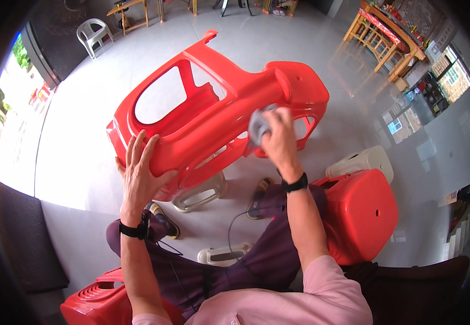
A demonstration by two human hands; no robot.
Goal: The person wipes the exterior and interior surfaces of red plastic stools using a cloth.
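Observation:
A large red plastic car-shaped shell, with wide window openings, lies tilted before me. At its left end my left hand rests with fingers spread on the red surface. A crumpled grey cloth is gripped in my right hand against the shell's right part, near its lower edge. The cloth and fingers are slightly blurred. Beneath the shell stands a pale plastic stool, partly hidden; whether it bears the shell I cannot tell.
Red plastic stools stand at my right and lower left. Pale stools are by my right side and between my feet. A thin cable crosses my legs. Farther off are a grey plastic chair and a wooden table.

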